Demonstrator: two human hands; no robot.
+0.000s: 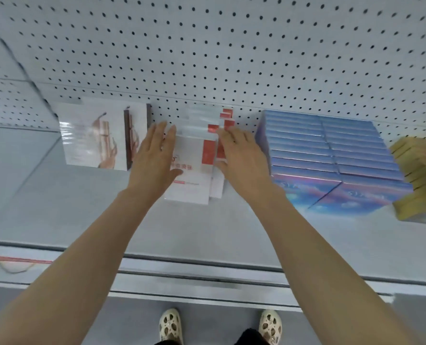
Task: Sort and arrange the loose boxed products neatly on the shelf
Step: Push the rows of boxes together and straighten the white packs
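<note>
A row of white boxes with red panels (194,155) stands on the grey shelf (82,207), front to back toward the pegboard. My left hand (154,155) lies flat with straight fingers against the row's left side. My right hand (239,155) presses against the row's right side, its fingers straight over the red edges. The row sits squeezed between both palms. The frontmost box leans slightly forward of the ones behind it.
Left of the row stand white boxes with a copper hand picture (94,138). To the right are two rows of blue iridescent boxes (331,155), then yellow boxes (416,180) at the far right. A perforated pegboard (231,46) backs the shelf.
</note>
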